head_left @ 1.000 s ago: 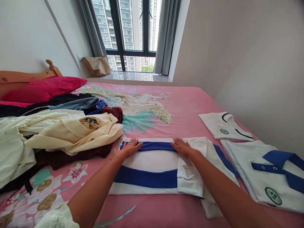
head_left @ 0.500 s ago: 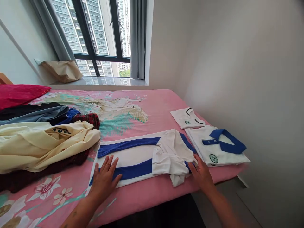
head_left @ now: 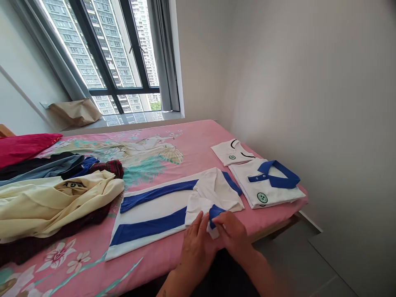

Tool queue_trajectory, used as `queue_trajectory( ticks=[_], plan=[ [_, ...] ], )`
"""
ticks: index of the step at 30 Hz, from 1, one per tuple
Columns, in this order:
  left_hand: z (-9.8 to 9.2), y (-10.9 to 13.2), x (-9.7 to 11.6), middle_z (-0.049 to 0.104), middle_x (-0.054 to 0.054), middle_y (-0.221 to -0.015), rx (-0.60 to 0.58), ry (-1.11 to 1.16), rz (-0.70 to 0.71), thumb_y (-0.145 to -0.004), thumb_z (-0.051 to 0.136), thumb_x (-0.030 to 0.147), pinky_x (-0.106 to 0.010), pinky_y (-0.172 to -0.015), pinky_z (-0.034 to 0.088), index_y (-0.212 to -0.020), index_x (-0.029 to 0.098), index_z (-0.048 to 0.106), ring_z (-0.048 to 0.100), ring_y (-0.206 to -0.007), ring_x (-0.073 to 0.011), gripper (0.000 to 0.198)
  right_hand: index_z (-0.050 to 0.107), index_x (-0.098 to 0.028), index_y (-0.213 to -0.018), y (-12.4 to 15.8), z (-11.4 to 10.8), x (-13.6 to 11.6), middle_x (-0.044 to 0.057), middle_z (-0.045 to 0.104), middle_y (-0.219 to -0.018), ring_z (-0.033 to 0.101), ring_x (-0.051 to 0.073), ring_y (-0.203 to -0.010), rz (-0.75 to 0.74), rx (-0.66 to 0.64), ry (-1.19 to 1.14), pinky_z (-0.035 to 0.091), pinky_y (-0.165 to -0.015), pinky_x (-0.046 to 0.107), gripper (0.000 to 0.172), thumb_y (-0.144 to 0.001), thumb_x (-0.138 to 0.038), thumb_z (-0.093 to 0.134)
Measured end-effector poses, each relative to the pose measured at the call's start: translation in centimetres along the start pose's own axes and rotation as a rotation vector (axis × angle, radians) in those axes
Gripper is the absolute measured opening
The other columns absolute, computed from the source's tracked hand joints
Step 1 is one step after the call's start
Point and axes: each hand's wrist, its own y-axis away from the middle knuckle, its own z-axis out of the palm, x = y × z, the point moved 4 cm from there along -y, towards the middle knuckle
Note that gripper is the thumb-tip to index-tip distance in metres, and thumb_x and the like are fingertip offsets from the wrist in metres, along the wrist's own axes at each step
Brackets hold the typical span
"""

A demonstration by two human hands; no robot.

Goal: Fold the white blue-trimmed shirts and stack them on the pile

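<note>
A white shirt with blue bands (head_left: 161,206) lies partly folded near the bed's front edge, its blue-edged sleeve bunched at the near right corner. My right hand (head_left: 235,235) is closed, its fingertips pinching the blue part of that sleeve. Close beside it, my left hand (head_left: 196,243) rests with stretched fingers against the white cloth; its thumb is hidden. Just beyond the shirt's right end, a folded white polo shirt with a blue collar (head_left: 247,189) lies with its round green badge facing up.
Behind the polo is a folded white shirt with black trim (head_left: 222,152). A heap with a cream sweatshirt (head_left: 89,202) covers the left of the pink bed (head_left: 198,144). A red pillow (head_left: 21,148) lies behind it, and a paper bag (head_left: 76,112) sits on the windowsill.
My left hand has moved right from the shirt's left end to its sleeve. My right hand has shifted left and drawn the blue sleeve edge inward. The view has tilted.
</note>
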Motion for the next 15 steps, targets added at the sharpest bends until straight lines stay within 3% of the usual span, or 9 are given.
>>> queue_trajectory(
  ticks=[2,5,8,10,13,15],
  plan=[
    [-0.2,-0.9,0.0,0.055,-0.010,-0.129,0.101,0.146,-0.124,-0.078,0.053,0.031,-0.045,-0.102,0.041,-0.129,0.027,0.048,0.050,-0.121,-0.0272,0.052,0.059,-0.025,-0.100,0.2,0.9,-3.6,0.004,0.063,-0.090,0.059,0.018,-0.088,-0.192,-0.113,-0.039,0.050,-0.079,0.033,0.025,-0.084,-0.012,0.047],
    [-1.2,-1.3,-2.3,0.065,-0.008,-0.114,0.266,0.481,-0.394,-0.078,0.055,0.037,-0.041,-0.095,0.048,-0.113,0.024,0.058,0.060,-0.107,-0.0250,0.038,0.055,-0.024,-0.108,0.8,1.2,-4.8,0.008,0.059,-0.103,0.055,0.020,-0.100,-0.226,-0.113,-0.041,0.049,-0.087,0.039,0.032,-0.081,-0.009,0.046],
    [-3.6,0.1,-6.3,0.068,-0.008,-0.107,0.444,0.573,-0.637,-0.080,0.051,0.040,-0.041,-0.090,0.051,-0.110,0.020,0.058,0.062,-0.104,-0.0254,0.037,0.051,-0.023,-0.113,1.6,0.8,-1.3,0.010,0.056,-0.109,0.052,0.023,-0.107,-0.054,-0.008,0.081,0.046,-0.091,0.044,0.036,-0.080,-0.009,0.044],
    [-5.8,1.3,-9.0,0.069,-0.007,-0.101,0.489,0.495,-0.694,-0.077,0.054,0.036,-0.042,-0.089,0.050,-0.105,0.022,0.061,0.060,-0.107,-0.0276,0.032,0.048,-0.022,-0.119,2.3,0.7,1.9,0.010,0.055,-0.115,0.049,0.024,-0.111,0.072,0.018,0.180,0.044,-0.094,0.047,0.042,-0.079,-0.011,0.043],
    [-8.4,2.8,-13.0,0.069,-0.005,-0.093,0.553,0.547,-0.767,-0.071,0.060,0.031,-0.044,-0.083,0.052,-0.094,0.027,0.062,0.058,-0.107,-0.0300,0.023,0.045,-0.020,-0.124,3.0,0.9,5.4,0.010,0.052,-0.122,0.047,0.025,-0.116,0.178,-0.015,0.263,0.041,-0.098,0.048,0.048,-0.077,-0.013,0.044],
    [-9.3,3.4,-15.4,0.067,-0.002,-0.084,0.622,0.687,-0.849,-0.074,0.056,0.035,-0.042,-0.071,0.055,-0.090,0.027,0.059,0.064,-0.092,-0.0265,0.018,0.046,-0.018,-0.124,3.2,1.2,6.4,0.011,0.052,-0.123,0.046,0.025,-0.117,0.196,-0.051,0.287,0.040,-0.100,0.047,0.048,-0.076,-0.014,0.044]
  ],
)
